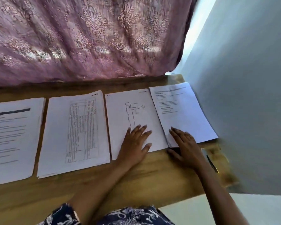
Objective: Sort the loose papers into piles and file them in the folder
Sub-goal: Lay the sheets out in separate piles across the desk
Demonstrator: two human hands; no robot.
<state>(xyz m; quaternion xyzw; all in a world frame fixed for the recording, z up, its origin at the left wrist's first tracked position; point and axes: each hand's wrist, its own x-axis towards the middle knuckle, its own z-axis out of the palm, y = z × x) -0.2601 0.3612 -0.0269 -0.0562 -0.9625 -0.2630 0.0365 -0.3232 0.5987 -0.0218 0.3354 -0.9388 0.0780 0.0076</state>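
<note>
Several paper piles lie in a row on the wooden table (152,176). From the left: a text pile with a dark header bar (11,137), a pile topped by a table sheet (75,132), a pile topped by a line drawing of a standing figure (130,114), and a text pile (182,109) at the far right. My left hand (135,143) lies flat, fingers spread, on the lower part of the figure pile. My right hand (185,143) rests with straight fingers on the lower left corner of the right text pile, thumb below its edge. No folder is in view.
A pink patterned curtain (88,38) hangs behind the table. A grey wall (250,95) runs close along the table's right end. A dark pen-like object (212,163) lies near the table's right edge. Blue patterned clothing (130,215) shows at the bottom.
</note>
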